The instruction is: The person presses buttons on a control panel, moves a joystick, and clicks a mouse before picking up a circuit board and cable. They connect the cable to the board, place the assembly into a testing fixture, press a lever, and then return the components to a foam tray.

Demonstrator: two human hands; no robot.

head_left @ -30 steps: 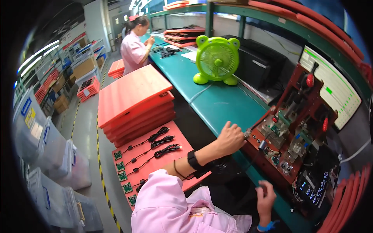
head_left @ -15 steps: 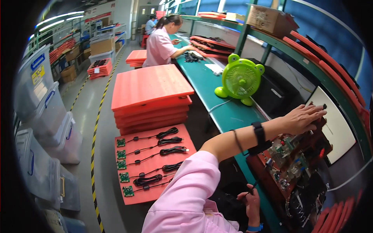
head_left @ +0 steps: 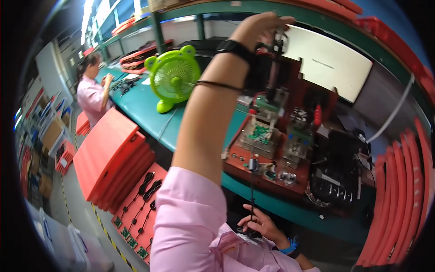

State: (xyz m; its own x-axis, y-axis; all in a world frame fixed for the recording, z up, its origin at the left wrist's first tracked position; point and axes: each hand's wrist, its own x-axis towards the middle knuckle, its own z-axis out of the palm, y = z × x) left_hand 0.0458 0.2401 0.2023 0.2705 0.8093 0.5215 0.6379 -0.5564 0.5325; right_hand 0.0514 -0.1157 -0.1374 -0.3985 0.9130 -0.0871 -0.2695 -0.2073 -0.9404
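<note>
My left hand (head_left: 264, 28) is raised over the test fixture (head_left: 240, 168), its fingers curled around the top of an upright toggle clamp (head_left: 273, 75). Below that clamp, a green circuit board (head_left: 260, 133) lies in a clear nest. From the board a black cable (head_left: 252, 188) with a ferrite block (head_left: 253, 165) runs down over the fixture's front edge. Lower down, my right hand (head_left: 260, 225), with a blue wristband, holds this cable between its fingers; part of the grip is hidden. A second clear nest (head_left: 297, 147) with a red-handled clamp (head_left: 317, 115) sits to the right.
A lit monitor (head_left: 331, 61) stands behind the fixture. Left of my arm is a green frog-shaped fan (head_left: 176, 77). Red foam trays (head_left: 106, 154) are stacked at left; one foam tray (head_left: 146, 226) carries boards with cables. More foam sheets (head_left: 398, 195) stand at right. A co-worker (head_left: 93, 86) sits farther along the bench.
The view has turned right, bringing the fixture to the middle. My left hand has gone from lying stretched over the fixture's top to curling around the clamp. My right hand still holds the cable.
</note>
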